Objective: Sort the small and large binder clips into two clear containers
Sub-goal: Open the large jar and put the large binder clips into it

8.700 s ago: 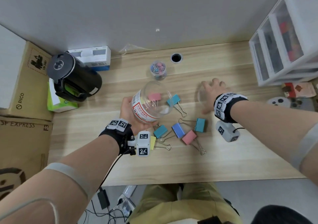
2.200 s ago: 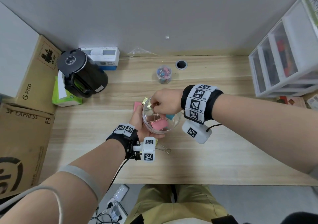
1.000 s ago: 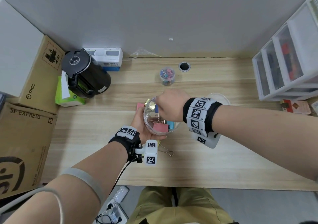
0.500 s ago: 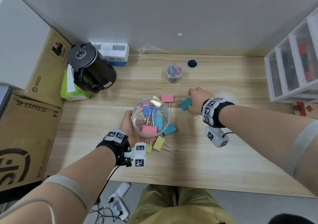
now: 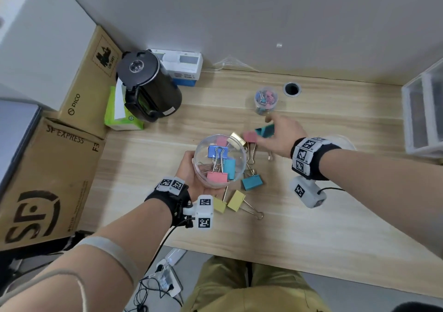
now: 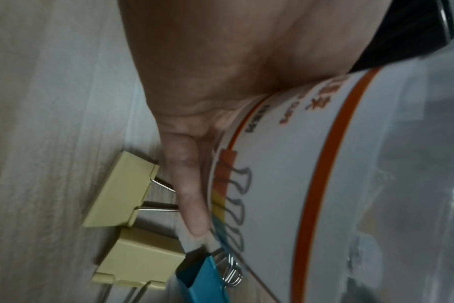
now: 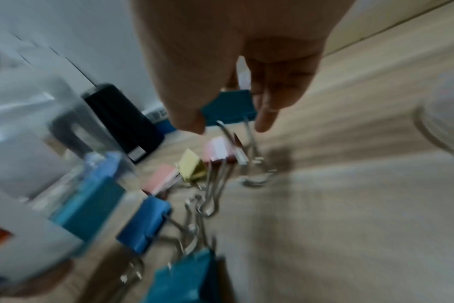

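Note:
My left hand [image 5: 191, 172] grips a large clear jar [image 5: 219, 160] with a white label [image 6: 285, 164], mouth up, just above the desk. Blue, teal and pink large clips lie inside it. My right hand [image 5: 280, 134] pinches a teal large clip [image 5: 265, 130] between thumb and fingers [image 7: 270, 106] and holds it off the desk, right of the jar. On the desk lie a pink clip [image 5: 250, 138], a teal clip [image 5: 251, 182] and two yellow clips [image 5: 236, 200] [image 6: 119, 190]. A small clear jar [image 5: 265, 100] of small clips stands farther back.
A black kettle [image 5: 148, 88] and a green tissue pack [image 5: 119, 112] stand at the back left. Cardboard boxes [image 5: 48, 172] flank the desk's left edge. White plastic drawers [image 5: 422, 110] are at the right. A clear lid [image 5: 345, 144] lies behind my right wrist.
My right hand left the jar, reached right to the teal clip on the desk, and now lifts it, pinched, back toward the jar. The left hand keeps holding the jar.

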The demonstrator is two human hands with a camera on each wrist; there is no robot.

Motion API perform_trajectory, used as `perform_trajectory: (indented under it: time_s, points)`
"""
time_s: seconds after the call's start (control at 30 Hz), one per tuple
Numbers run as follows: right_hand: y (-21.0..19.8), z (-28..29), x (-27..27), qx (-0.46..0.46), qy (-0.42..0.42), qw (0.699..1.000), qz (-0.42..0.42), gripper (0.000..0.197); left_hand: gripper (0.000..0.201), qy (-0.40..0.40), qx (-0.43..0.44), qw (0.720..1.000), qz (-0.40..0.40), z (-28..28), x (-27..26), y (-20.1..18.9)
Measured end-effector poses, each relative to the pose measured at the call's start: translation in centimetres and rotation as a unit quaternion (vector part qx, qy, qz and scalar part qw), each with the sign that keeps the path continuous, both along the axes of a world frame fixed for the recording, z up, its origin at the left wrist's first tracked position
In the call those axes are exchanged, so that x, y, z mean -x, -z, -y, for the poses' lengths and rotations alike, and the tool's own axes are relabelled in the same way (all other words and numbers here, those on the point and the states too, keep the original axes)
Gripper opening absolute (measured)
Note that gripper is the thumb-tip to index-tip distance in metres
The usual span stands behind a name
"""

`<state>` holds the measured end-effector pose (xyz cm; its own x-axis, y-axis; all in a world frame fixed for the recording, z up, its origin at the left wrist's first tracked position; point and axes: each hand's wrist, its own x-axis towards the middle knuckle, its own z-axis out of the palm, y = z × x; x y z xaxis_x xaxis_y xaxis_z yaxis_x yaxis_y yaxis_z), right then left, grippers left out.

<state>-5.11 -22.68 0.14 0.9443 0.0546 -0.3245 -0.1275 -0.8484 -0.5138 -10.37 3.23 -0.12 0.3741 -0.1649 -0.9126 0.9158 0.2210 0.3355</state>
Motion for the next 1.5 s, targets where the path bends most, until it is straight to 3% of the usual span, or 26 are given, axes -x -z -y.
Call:
perform_trajectory:
  time_s: [0.1,0.17,0.27,0.33,0.43,0.63,0.8,0.87,0.93,1.0,1.07,1.23,1.5]
  points:
    - [-4.5,-1.5,-1.1,-0.159,-0.009,0.984,0.076,0.061,0.069,-0.001,-0.007,1.0,-0.004,0.6,-0.7,0.1]
    - [-7.0,-3.2,-1.0,-0.183,-0.099,0.975,0.085,0.06,0.07,-0.007,0.002,1.0,-0.013,1.0,-1.2,0.1]
    - [-8.3,-6.2,-0.4,-0.076,-0.288,0.949,0.107,0.045,0.064,-0.009,0.01,1.0,-0.004,1.5,-1.8,0.1]
    - [-7.7,-8.0,-0.4,0.019,-0.345,0.934,0.094,0.037,0.057,-0.011,0.006,1.0,0.013,1.9,-2.2,0.0]
    - [-6.2,-9.6,-0.6,0.076,-0.338,0.936,0.061,0.03,0.058,-0.01,0.016,1.0,0.025,2.1,-2.3,0.1]
    - [-4.7,-10.1,-0.1,0.037,-0.338,0.936,0.086,0.014,0.061,-0.013,0.03,0.999,0.032,1.4,-2.1,0.4]
    - [-5.3,-8.2,-1.4,-0.08,-0.204,0.956,0.193,0.011,0.064,-0.045,0.038,0.998,0.027,-0.9,-1.6,0.8]
    - [-4.5,-7.5,-2.9,-0.065,-0.14,0.975,0.16,0.013,0.065,-0.078,0.036,0.996,0.021,-2.0,-1.2,1.0]
    - [-2.7,-6.5,-4.2,0.019,-0.126,0.99,0.062,0.027,0.063,-0.105,0.035,0.994,0.025,-2.9,-0.8,1.1]
    - [-0.3,-5.5,-4.6,0.102,-0.135,0.985,-0.045,0.045,0.061,-0.122,0.035,0.991,0.034,-3.7,-0.4,1.3]
    - [1.9,-4.8,-4.0,0.128,-0.134,0.978,-0.1,0.06,0.061,-0.135,0.036,0.99,0.035,-4.5,0.0,1.6]
    - [4.5,-5.4,-2.9,0.152,-0.134,0.976,-0.081,0.081,0.061,-0.151,0.042,0.987,0.024,-6.3,1.3,2.2]
    - [5.2,-6.9,-3.0,0.168,-0.166,0.968,-0.083,0.066,0.059,-0.159,0.036,0.987,0.012,-7.0,1.9,2.5]
